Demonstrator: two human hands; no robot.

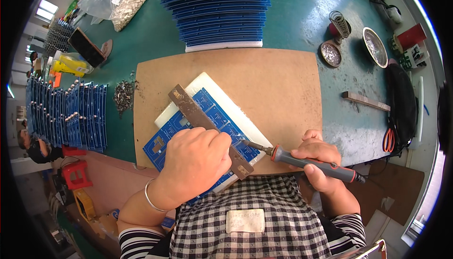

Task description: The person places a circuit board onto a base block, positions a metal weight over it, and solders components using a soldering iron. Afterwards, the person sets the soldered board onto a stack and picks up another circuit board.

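Observation:
A blue circuit board (204,99) lies at a slant on a white foam pad (204,80). Across the board rests a dark brown bar (192,108). My left hand (197,157) is closed in a fist on top of the bar and board; its fingertips are hidden, so what it pinches cannot be seen. In my right hand (321,157) is a grey and orange soldering iron (306,162), held like a pen. The iron's tip points left and down at the board, close beside my left knuckles; whether it touches is too small to tell.
Beneath lies a brown work board (278,89) on a green table. A tall stack of blue boards (222,18) stands behind it, with more upright boards (71,115) at left beside loose metal parts (124,96). At right are an iron stand (339,25), a metal bowl (375,46) and scissors (388,139).

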